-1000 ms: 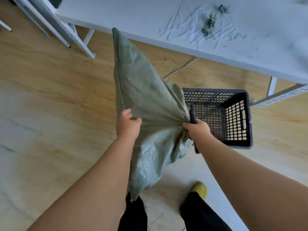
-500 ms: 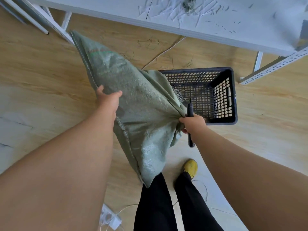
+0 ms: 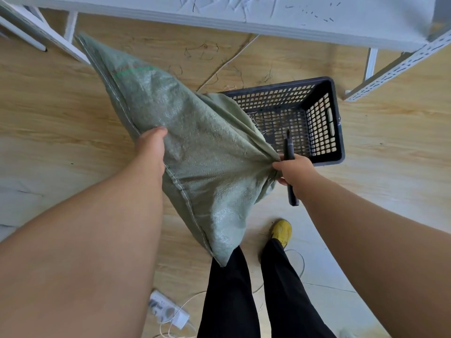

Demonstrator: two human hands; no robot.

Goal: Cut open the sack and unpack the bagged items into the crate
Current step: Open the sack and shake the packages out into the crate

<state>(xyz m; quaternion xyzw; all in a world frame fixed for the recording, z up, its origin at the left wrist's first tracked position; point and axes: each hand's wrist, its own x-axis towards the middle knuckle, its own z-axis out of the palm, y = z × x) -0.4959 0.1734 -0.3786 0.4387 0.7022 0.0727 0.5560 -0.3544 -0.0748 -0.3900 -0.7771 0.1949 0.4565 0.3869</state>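
We cannot see the fingers of the left hand [image 3: 151, 145]; they lie behind the green sack [image 3: 195, 152]. The sack covers the near left corner of the crate [image 3: 336, 123], and we cannot tell what the sack holds. The right hand [image 3: 294, 172] hides the middle of the dark cutter [image 3: 291, 191]. The worktop [image 3: 268, 13] is cut off by the top edge of the frame, and the scraps on it are too small to name.
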